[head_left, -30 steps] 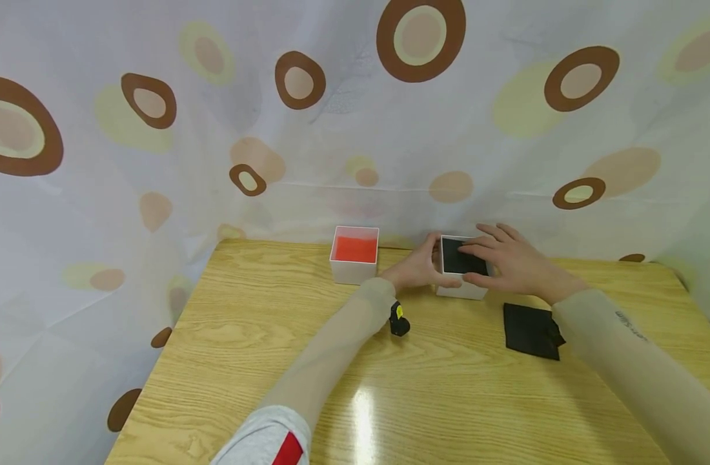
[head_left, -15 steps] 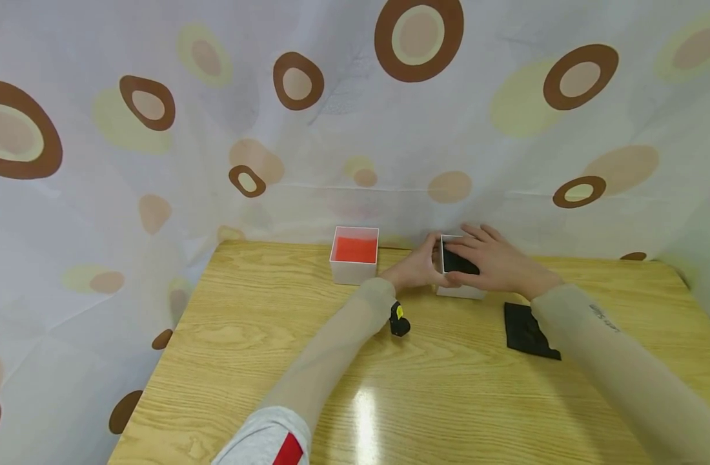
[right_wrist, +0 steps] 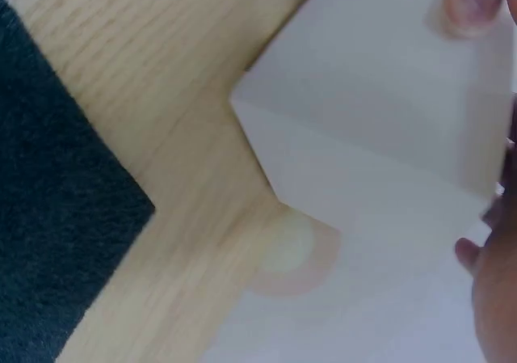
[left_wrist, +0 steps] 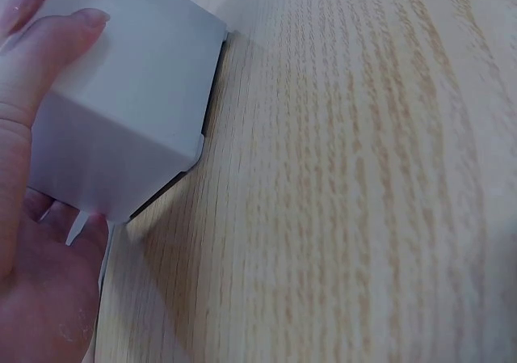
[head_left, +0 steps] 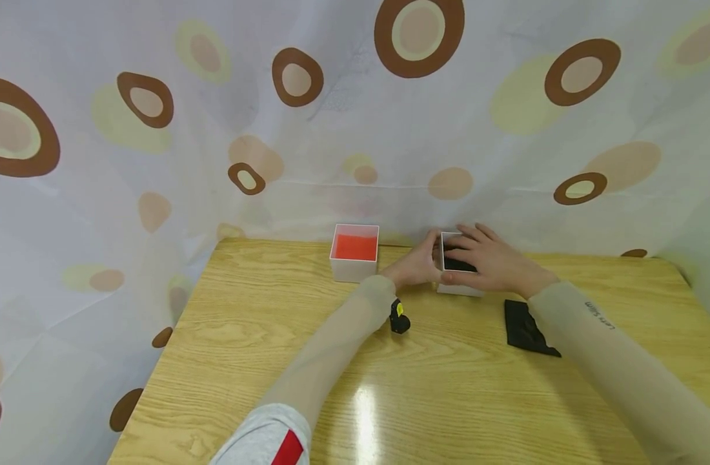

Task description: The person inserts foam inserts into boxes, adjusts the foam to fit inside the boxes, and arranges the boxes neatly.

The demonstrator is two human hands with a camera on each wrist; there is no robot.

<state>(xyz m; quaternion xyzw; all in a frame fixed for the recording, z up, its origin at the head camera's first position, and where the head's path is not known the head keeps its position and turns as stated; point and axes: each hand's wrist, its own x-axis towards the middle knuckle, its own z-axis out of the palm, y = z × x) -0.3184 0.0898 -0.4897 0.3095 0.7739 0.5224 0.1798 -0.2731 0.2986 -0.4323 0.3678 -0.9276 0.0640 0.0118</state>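
A small white box (head_left: 459, 290) stands near the back of the table with black cloth (head_left: 461, 265) inside. My left hand (head_left: 415, 265) grips its left side, and in the left wrist view the thumb (left_wrist: 60, 44) lies along one wall. From the right, my right hand (head_left: 497, 263) reaches over the opening. Its outstretched fingers lie over the black cloth and hide part of it; the thumb is at the front rim. In the right wrist view the box (right_wrist: 363, 104) shows its outer walls, with a thumb tip on one of them.
To the left stands a second white box (head_left: 354, 271) with red cloth (head_left: 356, 247) in it. Another black cloth (head_left: 523, 330) lies flat on the wooden table (head_left: 262, 323), partly under the right forearm. A patterned curtain (head_left: 308, 148) hangs behind the table.
My right hand has shifted left and reaches further across the box, covering more of the black cloth. My left hand has stayed at the box's left side.
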